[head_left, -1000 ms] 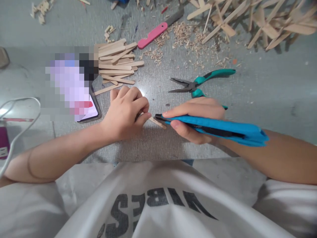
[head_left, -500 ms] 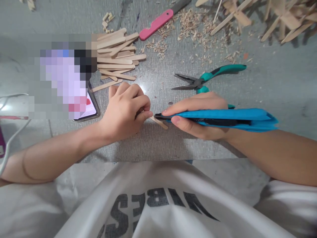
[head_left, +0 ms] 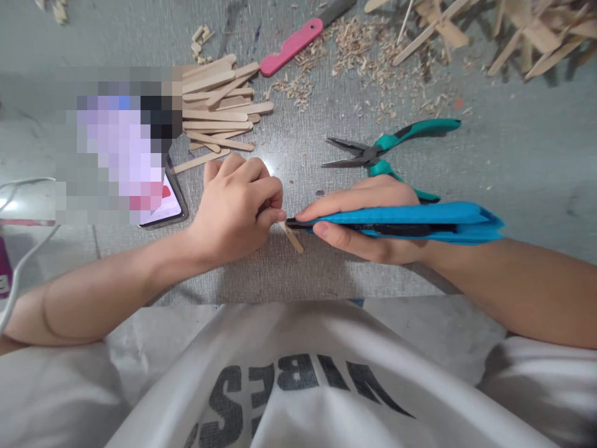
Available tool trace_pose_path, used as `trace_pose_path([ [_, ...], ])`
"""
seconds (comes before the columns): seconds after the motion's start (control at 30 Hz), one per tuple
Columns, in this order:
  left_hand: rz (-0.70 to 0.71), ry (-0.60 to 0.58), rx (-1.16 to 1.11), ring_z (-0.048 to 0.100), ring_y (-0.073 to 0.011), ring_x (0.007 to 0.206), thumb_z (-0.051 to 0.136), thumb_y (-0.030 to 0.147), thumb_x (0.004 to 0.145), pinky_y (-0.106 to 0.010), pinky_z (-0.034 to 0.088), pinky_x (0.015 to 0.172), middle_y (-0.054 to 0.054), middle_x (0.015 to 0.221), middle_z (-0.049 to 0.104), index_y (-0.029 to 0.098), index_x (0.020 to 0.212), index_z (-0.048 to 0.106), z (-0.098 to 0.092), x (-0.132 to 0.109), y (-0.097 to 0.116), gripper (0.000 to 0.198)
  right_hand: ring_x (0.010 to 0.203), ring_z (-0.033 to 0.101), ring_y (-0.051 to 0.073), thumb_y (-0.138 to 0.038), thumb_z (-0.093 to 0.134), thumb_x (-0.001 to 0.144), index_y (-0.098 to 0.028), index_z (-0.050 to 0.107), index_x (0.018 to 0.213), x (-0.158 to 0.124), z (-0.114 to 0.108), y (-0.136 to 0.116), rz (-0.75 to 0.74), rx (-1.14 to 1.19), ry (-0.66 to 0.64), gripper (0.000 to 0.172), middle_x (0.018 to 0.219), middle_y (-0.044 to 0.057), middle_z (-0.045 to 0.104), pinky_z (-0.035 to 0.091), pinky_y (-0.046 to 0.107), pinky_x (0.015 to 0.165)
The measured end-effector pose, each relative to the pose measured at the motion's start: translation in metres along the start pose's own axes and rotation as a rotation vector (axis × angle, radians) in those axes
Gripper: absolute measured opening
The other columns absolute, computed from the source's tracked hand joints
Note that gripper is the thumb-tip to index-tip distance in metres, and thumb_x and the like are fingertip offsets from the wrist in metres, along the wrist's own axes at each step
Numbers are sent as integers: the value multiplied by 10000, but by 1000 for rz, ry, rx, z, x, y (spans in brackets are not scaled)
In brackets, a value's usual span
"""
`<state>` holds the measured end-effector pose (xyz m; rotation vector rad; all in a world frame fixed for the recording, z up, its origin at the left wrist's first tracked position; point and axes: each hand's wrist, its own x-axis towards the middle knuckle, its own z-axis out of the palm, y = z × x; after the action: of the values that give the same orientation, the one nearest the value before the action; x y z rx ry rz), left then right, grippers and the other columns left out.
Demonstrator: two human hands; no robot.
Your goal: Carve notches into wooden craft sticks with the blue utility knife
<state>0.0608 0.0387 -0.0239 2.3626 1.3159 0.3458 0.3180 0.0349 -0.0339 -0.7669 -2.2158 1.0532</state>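
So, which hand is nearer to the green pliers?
Right. The right hand, holding the blue cutter, lies just below the pliers; the left hand is farther off, to their lower left.

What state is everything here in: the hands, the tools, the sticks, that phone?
left hand: closed, pinching the short stick down on the table.
short stick: lying flat, one end under the left hand.
right hand: closed round the blue cutter.
blue cutter: held level, tip at the short stick.
pliers: lying on the table, jaws apart, untouched.
pink knife: lying flat, untouched.
stick pile: loosely stacked beside the phone.
phone: screen lit.
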Motion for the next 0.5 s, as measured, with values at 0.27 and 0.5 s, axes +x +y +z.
trace_pose_path([
  [0.27, -4, -33, -9, 554, -316, 1017, 709, 223, 901, -556, 369, 940, -64, 896, 656, 201, 755, 665, -1, 3, 1, 155, 524, 586, 74, -254, 682, 1044, -228, 811, 1127, 4, -5, 1, 0, 71, -42, 156, 675, -50, 715, 432, 226, 534],
  [0.5, -6, -65, -12, 547, -318, 1044, 704, 184, 855, -577, 356, 997, -52, 864, 624, 193, 764, 671, -2, 7, 3, 97, 531, 607, 71, -257, 697, 1027, -218, 825, 1055, 4, -3, 3, -1, 118, -29, 137, 721, -27, 760, 420, 209, 499],
])
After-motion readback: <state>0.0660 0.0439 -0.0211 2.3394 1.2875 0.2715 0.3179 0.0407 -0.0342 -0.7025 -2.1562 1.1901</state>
